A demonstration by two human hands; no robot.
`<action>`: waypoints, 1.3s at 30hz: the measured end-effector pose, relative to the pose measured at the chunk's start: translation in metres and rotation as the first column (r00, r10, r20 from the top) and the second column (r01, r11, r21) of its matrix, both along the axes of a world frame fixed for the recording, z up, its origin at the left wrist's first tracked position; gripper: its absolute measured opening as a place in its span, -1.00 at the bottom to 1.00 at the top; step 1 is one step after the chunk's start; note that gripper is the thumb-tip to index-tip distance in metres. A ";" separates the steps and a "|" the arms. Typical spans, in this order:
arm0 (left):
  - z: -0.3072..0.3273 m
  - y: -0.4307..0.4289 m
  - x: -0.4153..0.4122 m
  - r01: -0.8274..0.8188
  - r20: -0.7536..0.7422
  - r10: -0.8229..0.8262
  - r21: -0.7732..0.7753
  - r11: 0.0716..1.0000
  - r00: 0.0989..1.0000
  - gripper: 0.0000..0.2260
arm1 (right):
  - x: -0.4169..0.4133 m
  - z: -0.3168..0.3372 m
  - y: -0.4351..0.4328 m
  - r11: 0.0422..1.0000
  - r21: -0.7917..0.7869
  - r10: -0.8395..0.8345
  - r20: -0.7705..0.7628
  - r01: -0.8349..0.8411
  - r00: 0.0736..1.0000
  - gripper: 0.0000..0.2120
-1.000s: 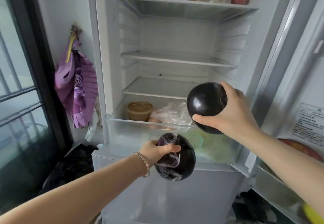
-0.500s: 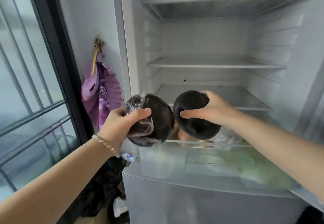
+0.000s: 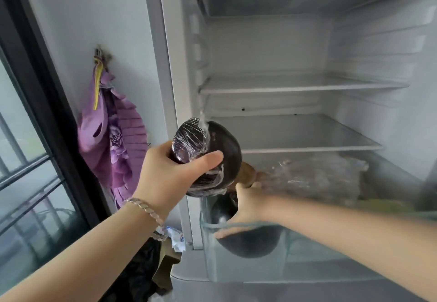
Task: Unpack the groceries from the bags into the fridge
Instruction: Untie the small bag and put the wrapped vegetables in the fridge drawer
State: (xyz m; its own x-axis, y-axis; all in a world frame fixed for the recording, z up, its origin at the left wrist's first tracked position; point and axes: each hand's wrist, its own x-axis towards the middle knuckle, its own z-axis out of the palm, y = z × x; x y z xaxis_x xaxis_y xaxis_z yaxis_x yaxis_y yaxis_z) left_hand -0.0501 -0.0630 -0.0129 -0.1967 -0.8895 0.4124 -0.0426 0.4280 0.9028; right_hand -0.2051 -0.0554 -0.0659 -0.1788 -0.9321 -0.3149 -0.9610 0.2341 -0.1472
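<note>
My left hand (image 3: 176, 174) grips a round dark purple eggplant wrapped in cling film (image 3: 208, 150), held up in front of the open fridge's left wall. My right hand (image 3: 246, 204) holds a second, bare dark eggplant (image 3: 246, 240) low inside the clear crisper drawer (image 3: 354, 271), at the drawer's left end; the eggplant shows through the drawer front. Deeper in the drawer lie a brown tub (image 3: 248, 171) and a clear plastic bag of food (image 3: 319, 176).
Glass shelves (image 3: 295, 134) above the drawer stand bare. A purple cloth (image 3: 113, 145) hangs on the wall left of the fridge. A dark bag (image 3: 134, 275) and a cardboard piece lie on the floor below it. A dark window frame stands at far left.
My right hand has lowered the bare eggplant from above the drawer rim down into the drawer. My left hand has kept the wrapped eggplant raised. The view has moved closer to the fridge.
</note>
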 end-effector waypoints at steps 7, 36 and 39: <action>-0.004 0.001 -0.030 -0.034 0.128 0.047 -0.102 0.994 0.991 -0.80 | -0.056 0.064 0.022 0.998 0.066 -0.033 0.526 -0.002 0.850 -0.40; -0.062 -0.034 -0.092 0.398 0.978 -0.207 0.197 0.896 -0.016 -0.21 | -0.120 0.015 0.022 0.990 0.128 -0.123 0.541 0.063 0.832 -0.52; -0.060 -0.033 -0.091 0.414 0.978 -0.210 0.186 0.891 0.012 -0.23 | -0.115 0.004 0.018 0.980 0.183 -0.174 0.567 0.083 0.805 -0.59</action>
